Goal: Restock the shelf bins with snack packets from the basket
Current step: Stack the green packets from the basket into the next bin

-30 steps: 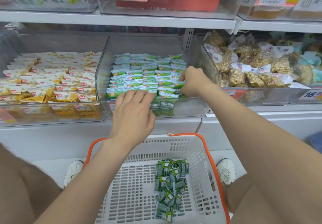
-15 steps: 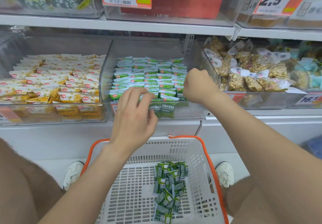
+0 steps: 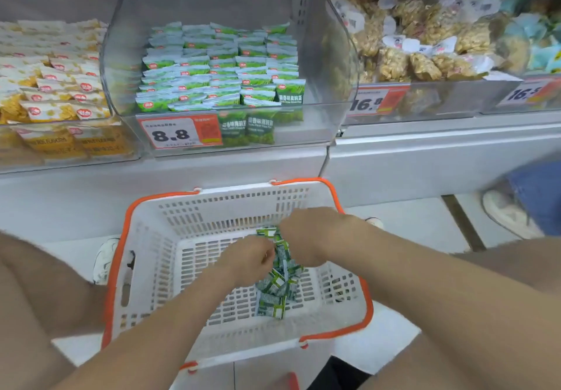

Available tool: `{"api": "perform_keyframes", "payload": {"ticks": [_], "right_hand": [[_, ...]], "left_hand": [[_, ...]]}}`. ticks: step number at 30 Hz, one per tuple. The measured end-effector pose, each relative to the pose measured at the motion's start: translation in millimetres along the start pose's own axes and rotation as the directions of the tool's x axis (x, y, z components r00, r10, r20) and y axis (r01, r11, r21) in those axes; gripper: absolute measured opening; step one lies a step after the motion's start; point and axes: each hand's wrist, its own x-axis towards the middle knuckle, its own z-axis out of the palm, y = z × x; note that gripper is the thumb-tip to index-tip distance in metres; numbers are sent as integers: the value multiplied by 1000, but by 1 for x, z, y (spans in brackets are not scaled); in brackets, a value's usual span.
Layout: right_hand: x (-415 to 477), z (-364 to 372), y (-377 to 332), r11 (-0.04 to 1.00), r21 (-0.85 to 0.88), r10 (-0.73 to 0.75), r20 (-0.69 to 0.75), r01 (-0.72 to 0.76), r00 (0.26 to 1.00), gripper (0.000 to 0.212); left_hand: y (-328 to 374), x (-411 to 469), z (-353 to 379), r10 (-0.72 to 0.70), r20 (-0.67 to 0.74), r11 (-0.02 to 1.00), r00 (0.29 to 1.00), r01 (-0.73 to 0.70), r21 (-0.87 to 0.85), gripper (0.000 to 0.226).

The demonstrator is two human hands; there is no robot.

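Both hands are down inside the white basket [image 3: 151,271]: left hand [image 3: 252,257] curled, fingertips pinching at the loose green packets [image 3: 273,298]; right hand [image 3: 303,237] knuckles-up just beside it, fingers tucked into the same heap, grip not discernible. Shelf [image 3: 212,171] above carries the clear middle bin [image 3: 318,55], with stocked packets [image 3: 218,67] in rows from front edge to back. The heap lies right of centre on the basket's bottom, and a price tag [image 3: 170,134] reading 8.8 sits at the bin's front left corner.
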Motion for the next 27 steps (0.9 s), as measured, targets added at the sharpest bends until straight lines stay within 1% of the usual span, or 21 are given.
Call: {"api": "perform_keyframes", "payload": {"ticks": [2, 4, 5, 6, 7, 8, 10, 12, 13, 15, 16, 18, 20, 21, 22, 24, 25, 27], "right_hand": [[7, 13, 3, 1000, -3, -21, 66, 21, 998, 20], [14, 20, 6, 999, -5, -51, 75, 51, 996, 20], [18, 24, 8, 998, -4, -63, 68, 63, 996, 20], [22, 27, 10, 998, -8, -67, 58, 68, 996, 19], [25, 29, 11, 998, -20, -65, 56, 66, 996, 18], [28, 31, 12, 997, -33, -62, 58, 64, 996, 17], [33, 34, 15, 997, -41, -60, 63, 63, 996, 15], [37, 36, 16, 997, -32, -65, 57, 67, 996, 15], [38, 37, 17, 997, -29, -69, 55, 70, 996, 15], [39, 38, 17, 997, -38, -71, 57, 73, 996, 14], [39, 38, 16, 996, -45, -73, 55, 75, 996, 13], [38, 38, 15, 995, -53, -77, 43, 79, 996, 15], [37, 38, 13, 995, -51, -80, 28, 81, 996, 16], [36, 38, 11, 995, -54, -81, 29, 83, 996, 14], [36, 37, 9, 995, -57, -83, 30, 85, 996, 13], [34, 35, 6, 994, -63, -93, 26, 94, 995, 16], [32, 32, 5, 993, -67, -99, 23, 100, 995, 19], [26, 22, 5, 990, -83, -114, 1, 114, 993, 20]], "left_hand": [[-11, 5, 39, -80, 190, 996, 978, 86, -24, 21], [-18, 7, 68, -105, 340, 992, 935, 124, -33, 10], [-21, 8, 80, -104, 382, 991, 918, 126, -34, 20], [-25, 9, 90, -97, 401, 992, 911, 120, -31, 33], [-25, 11, 95, -88, 393, 994, 915, 108, -28, 41], [-26, 12, 99, -77, 375, 995, 924, 93, -25, 44], [-30, 18, 108, -76, 403, 996, 912, 85, -5, 49], [-37, 22, 116, -98, 496, 995, 863, 86, 46, 53], [-39, 22, 119, -119, 522, 992, 845, 84, 90, 48], [-40, 21, 124, -151, 520, 983, 841, 73, 168, 33], [-41, 21, 127, -157, 500, 981, 852, 78, 175, 31], [-40, 20, 130, -138, 462, 989, 876, 97, 112, 25], [-38, 17, 133, -109, 460, 994, 881, 91, 60, 11], [-37, 14, 133, -110, 470, 994, 876, 98, 50, 11], [-36, 11, 134, -109, 466, 994, 878, 105, 35, 16], [-36, 6, 132, -113, 420, 992, 900, 127, -6, 19], [-35, 3, 126, -127, 382, 987, 916, 153, -39, 17], [-33, 0, 110, -140, 331, 963, 933, 205, -172, 11]]}}
